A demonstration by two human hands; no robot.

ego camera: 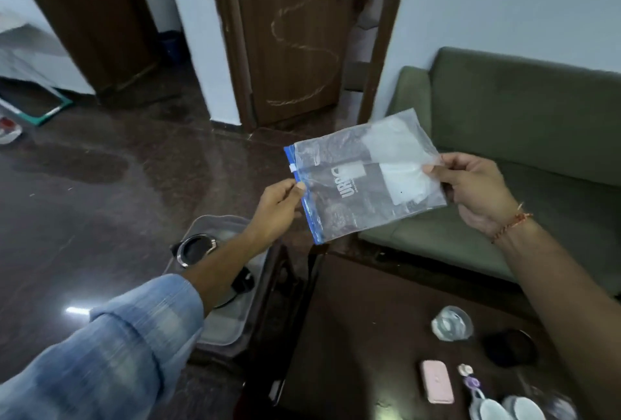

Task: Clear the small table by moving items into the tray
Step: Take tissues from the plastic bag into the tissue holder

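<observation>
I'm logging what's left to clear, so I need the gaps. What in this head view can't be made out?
- Tray contents: the left forearm covers the middle; only a round lid-like item shows.
- Zip bag: white contents too hazy to identify; print partly legible.
- White cups: cut off by the bottom edge.
- Dark round object: partly hidden by the right forearm.

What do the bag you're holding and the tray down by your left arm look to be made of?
The bag looks like thin clear plastic film: see-through, crinkled, with a blue zip strip along one edge. The tray seems to be grey plastic with a dull, matte surface and rounded corners, though motion blur leaves that uncertain.
</observation>
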